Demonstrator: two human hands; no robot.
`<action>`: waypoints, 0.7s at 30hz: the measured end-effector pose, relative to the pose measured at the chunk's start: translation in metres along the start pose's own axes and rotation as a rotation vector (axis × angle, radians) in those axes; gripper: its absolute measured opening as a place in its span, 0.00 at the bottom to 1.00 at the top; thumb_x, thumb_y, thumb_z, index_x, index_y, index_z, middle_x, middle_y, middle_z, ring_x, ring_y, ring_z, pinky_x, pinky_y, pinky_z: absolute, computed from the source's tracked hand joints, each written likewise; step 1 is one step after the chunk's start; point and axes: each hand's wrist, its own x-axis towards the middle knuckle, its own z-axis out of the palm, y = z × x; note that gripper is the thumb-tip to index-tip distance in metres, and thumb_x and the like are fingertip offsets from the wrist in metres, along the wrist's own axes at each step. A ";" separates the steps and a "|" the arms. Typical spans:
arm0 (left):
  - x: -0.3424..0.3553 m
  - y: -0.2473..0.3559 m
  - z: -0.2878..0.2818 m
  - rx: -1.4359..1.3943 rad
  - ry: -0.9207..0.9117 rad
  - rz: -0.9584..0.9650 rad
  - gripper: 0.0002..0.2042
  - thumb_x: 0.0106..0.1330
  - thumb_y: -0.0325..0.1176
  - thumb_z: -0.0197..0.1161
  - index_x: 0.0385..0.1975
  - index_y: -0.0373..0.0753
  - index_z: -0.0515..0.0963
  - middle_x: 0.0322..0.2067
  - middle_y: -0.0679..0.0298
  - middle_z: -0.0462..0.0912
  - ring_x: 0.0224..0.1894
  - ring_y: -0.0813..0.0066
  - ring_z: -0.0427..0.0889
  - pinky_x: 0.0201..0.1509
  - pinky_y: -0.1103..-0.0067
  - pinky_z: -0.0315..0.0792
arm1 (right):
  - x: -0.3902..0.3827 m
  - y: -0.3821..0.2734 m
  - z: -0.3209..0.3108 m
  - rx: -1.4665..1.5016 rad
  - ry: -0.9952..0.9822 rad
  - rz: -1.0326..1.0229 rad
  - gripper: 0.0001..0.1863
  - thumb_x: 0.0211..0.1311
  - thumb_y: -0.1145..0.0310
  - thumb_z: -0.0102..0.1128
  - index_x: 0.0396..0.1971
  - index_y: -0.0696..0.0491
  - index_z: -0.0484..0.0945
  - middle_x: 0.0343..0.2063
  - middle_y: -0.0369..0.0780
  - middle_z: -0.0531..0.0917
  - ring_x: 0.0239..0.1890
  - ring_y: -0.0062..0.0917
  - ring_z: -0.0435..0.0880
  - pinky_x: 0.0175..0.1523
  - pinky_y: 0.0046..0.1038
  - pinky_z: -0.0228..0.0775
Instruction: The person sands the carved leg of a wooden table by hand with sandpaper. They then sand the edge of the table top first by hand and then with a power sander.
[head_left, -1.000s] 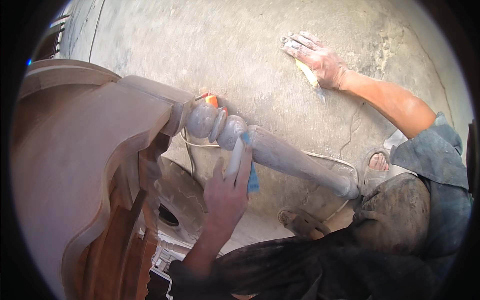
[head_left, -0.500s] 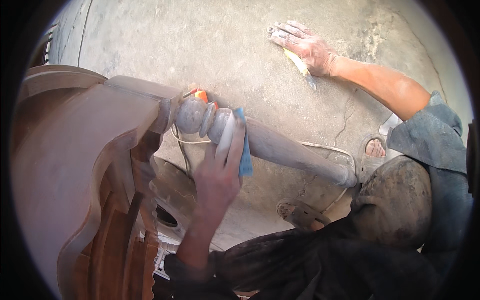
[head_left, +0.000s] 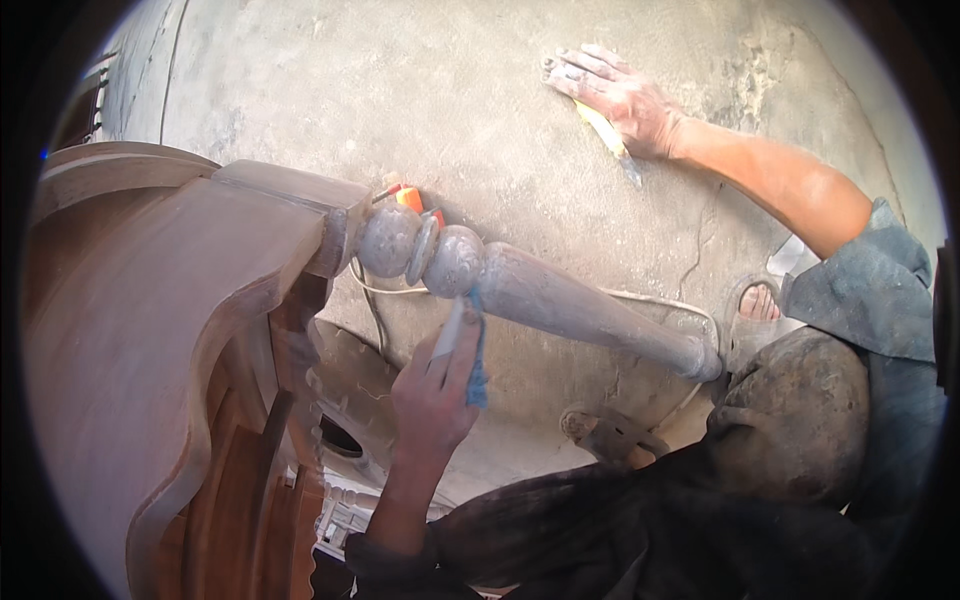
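Note:
A wooden furniture piece (head_left: 130, 270) lies tipped over at the left, its grey, dusty turned leg (head_left: 590, 310) stretching rightward. My left hand (head_left: 435, 385) is closed on a thin blue sheet of sandpaper (head_left: 478, 375), just below the leg's rounded bead (head_left: 453, 262). The sheet's upper end is at the bead's lower edge; whether it touches is unclear. Something white, like a wrapping, covers one finger. My right hand (head_left: 625, 105), whitened with dust, rests on the concrete floor beyond the leg. Under its palm is a narrow yellow thing (head_left: 603, 128) with a clear end, partly hidden.
Behind the leg's beads lies an orange and red object (head_left: 410, 200). A pale cord (head_left: 650, 296) runs across the cracked concrete floor (head_left: 330, 90) beneath the leg. My knee (head_left: 800, 400) and sandalled foot (head_left: 755, 310) are near the leg's right end.
My left hand has drawn the sandpaper down from the top of the bead to its lower side. My right hand stays on the floor; the whole view has shifted slightly.

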 end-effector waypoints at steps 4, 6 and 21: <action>0.004 0.001 -0.001 -0.028 0.022 0.045 0.32 0.56 0.27 0.68 0.66 0.40 0.77 0.47 0.56 0.86 0.44 0.57 0.85 0.41 0.68 0.82 | 0.000 -0.003 0.000 -0.004 0.023 -0.010 0.28 0.74 0.64 0.51 0.72 0.49 0.69 0.71 0.49 0.72 0.75 0.41 0.66 0.82 0.45 0.51; 0.047 0.001 -0.005 0.054 -0.184 0.038 0.32 0.56 0.27 0.68 0.66 0.39 0.77 0.46 0.56 0.86 0.41 0.57 0.85 0.41 0.67 0.82 | -0.001 -0.008 0.000 0.012 -0.016 0.017 0.27 0.74 0.64 0.51 0.71 0.50 0.70 0.71 0.48 0.71 0.76 0.41 0.65 0.82 0.45 0.51; 0.059 0.089 0.026 0.360 -0.142 0.298 0.20 0.69 0.29 0.57 0.58 0.27 0.78 0.58 0.41 0.81 0.65 0.44 0.77 0.74 0.55 0.68 | 0.000 -0.001 0.003 -0.004 -0.013 0.007 0.30 0.72 0.64 0.53 0.73 0.47 0.67 0.73 0.46 0.70 0.76 0.39 0.65 0.82 0.42 0.52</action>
